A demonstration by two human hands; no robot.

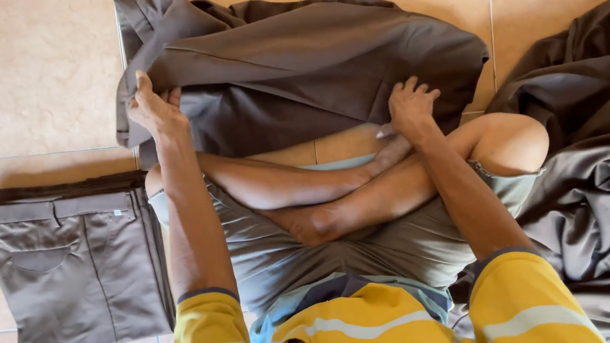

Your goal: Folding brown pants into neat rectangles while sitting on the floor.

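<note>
A brown pair of trousers (295, 68) lies partly folded on the tiled floor in front of my crossed legs. My left hand (156, 110) grips its left edge, with cloth pinched under the fingers. My right hand (412, 105) presses down on the near right edge of the same garment, fingers curled on the cloth. I sit cross-legged in grey shorts and a yellow striped shirt.
A folded stack of brown trousers (79, 268) sits on the floor to my left. A heap of loose brown garments (603, 165) lies to my right. Beige floor tiles (27, 71) surround everything.
</note>
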